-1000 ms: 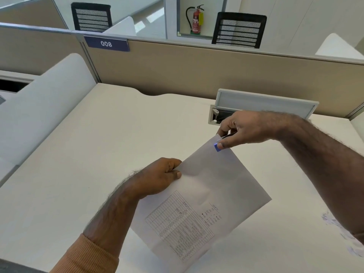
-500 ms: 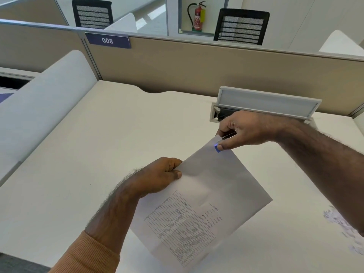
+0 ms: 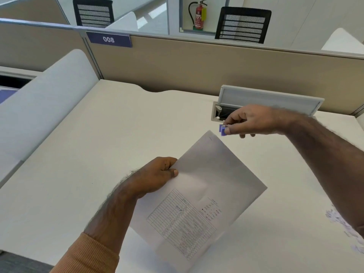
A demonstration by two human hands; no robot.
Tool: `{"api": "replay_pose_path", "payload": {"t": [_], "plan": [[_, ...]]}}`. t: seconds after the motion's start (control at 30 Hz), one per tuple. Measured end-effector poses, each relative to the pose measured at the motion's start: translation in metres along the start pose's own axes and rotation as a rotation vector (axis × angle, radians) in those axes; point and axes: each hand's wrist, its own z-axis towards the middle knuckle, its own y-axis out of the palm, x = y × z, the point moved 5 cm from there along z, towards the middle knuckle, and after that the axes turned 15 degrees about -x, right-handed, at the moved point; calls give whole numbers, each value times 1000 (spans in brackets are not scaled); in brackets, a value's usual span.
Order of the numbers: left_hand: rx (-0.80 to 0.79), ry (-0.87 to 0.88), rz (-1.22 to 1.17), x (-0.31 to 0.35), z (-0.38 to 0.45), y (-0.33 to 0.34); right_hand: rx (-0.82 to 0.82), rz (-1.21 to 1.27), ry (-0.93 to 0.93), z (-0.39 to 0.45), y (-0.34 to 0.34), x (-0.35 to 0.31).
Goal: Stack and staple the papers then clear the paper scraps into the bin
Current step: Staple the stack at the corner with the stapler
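Observation:
My left hand [image 3: 155, 177] grips the left edge of a stack of white papers [image 3: 199, 198], held tilted above the desk, with a printed table on the lower part. A thin staple mark shows near the stack's top corner. My right hand [image 3: 250, 123] hovers just beyond that corner, apart from the paper, pinching a small blue stapler [image 3: 223, 130] between thumb and fingers. Paper scraps [image 3: 340, 223] lie on the desk at the right, partly hidden by my right forearm. No bin is in view.
A white desk [image 3: 98, 154] is bounded by beige partitions at the back and a white rounded divider [image 3: 39, 107] on the left. An open cable box with a raised lid [image 3: 269, 100] sits at the back right, just behind my right hand.
My right hand with the blue stapler has lifted off the stack's top corner and moved slightly right. My left hand and the papers have held still.

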Motion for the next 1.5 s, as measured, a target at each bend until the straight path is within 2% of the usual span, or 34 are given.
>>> {"api": "replay_pose_path", "payload": {"t": [0.23,0.37,0.5,0.7,1.07,1.23,1.3,1.37,1.43,1.5], "plan": [[130,5,-116,-27,-2,-15,323,311,181,25,4,78],[228,15,-222,-42,-4,-22,454,292,327,51,34,123],[276,65,-320,-50,0,-24,509,190,463,71,70,148],[328,57,-430,-59,7,-24,584,278,587,90,106,157],[330,88,-519,-62,11,-23,565,202,736,108,111,160],[336,113,-560,-54,8,-23,600,101,812,90,105,155],[331,130,-568,-48,5,-22,719,214,689,74,100,147],[327,154,-580,-41,1,-21,749,563,359,55,100,129],[329,180,-599,-33,-3,-21,497,952,-6,30,112,93],[329,212,-613,-24,-7,-18,248,1003,-174,-1,127,58]]}}
